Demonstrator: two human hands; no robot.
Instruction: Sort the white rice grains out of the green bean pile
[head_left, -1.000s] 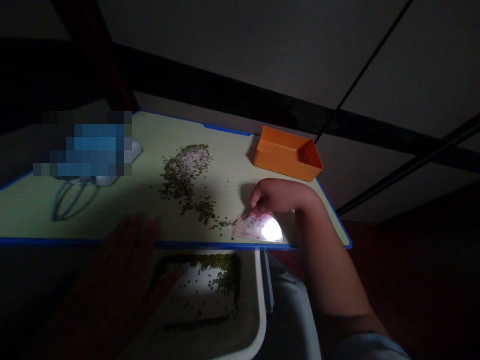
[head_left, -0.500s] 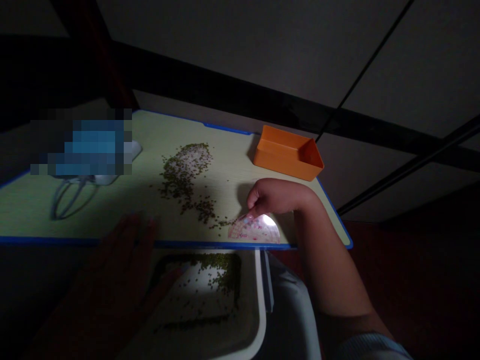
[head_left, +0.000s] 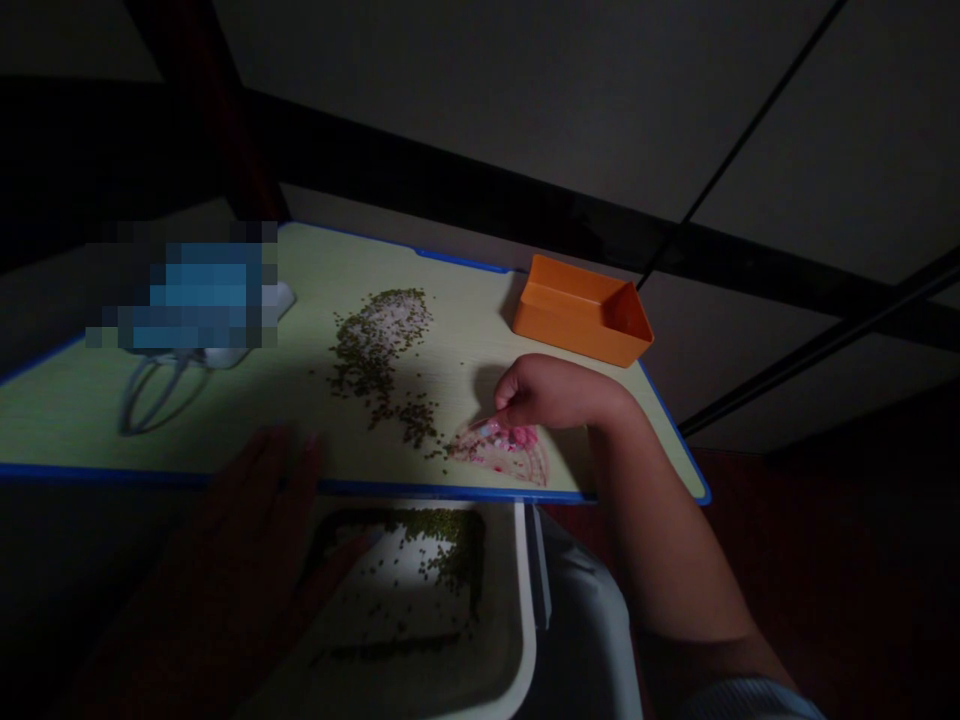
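Note:
My right hand (head_left: pixel 551 390) pinches a clear protractor (head_left: pixel 510 460) with pink print, held low at the front of the small table. Its left tip touches the trailing end of the scattered green beans (head_left: pixel 416 420). Those beans spread back to a pile mixed with white grains (head_left: pixel 390 325). In shadow, my left hand (head_left: pixel 232 530) has its fingers stretched apart over the table's front edge. Its thumb reaches above a white container (head_left: pixel 525 600), inside which green beans (head_left: pixel 446 540) lie along the back and right side.
An orange open box (head_left: pixel 581 315) stands at the table's back right. On the left are a blurred blue device (head_left: pixel 199 290) and a looped cable (head_left: pixel 154 395). A blue rim (head_left: pixel 450 492) edges the table. Cabinet panels (head_left: pixel 465 120) rise behind.
The protractor has turned in my right hand, tilting its right side downward, and the bright glare on it is gone. The whole view has shifted slightly; my left hand stays at the edge.

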